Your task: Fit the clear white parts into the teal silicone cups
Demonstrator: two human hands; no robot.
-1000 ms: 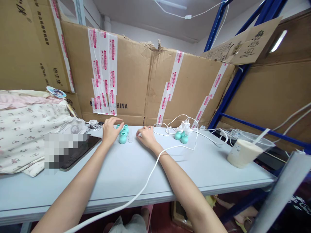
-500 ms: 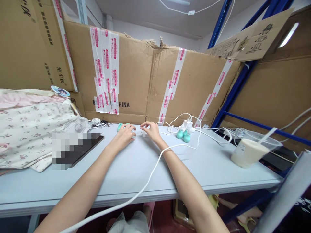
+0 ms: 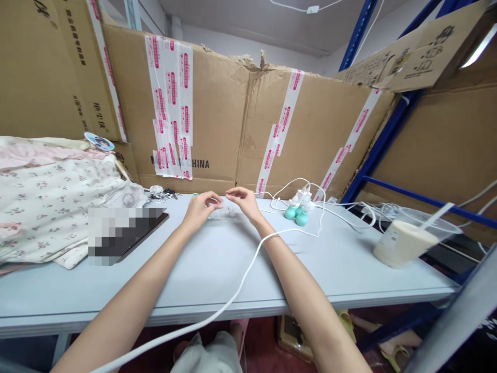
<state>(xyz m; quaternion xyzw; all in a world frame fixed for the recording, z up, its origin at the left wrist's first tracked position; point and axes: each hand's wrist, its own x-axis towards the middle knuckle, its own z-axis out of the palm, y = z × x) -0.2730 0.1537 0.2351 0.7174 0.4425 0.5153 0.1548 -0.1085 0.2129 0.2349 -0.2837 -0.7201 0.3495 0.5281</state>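
My left hand is above the table with thumb and fingers curled together at a small whitish, see-through thing, too small to name. Facing it, my right hand has its fingers bent in a pinch. A small white piece shows just under those fingertips and seems held by them. Behind my left hand, the rim of a teal piece peeks out, mostly hidden. Several rounded teal pieces sit together to the right, against a white plug cluster.
A white cable crosses before my arms. On the right stands a plastic cup with a pale drink. At left are a dark flat device, floral cloth and keys. Cardboard walls the table's back.
My left hand has drawn its fingers together and come nearer my right hand, away from the teal pieces behind it. My right hand stays about where it was. The view has shifted slightly.
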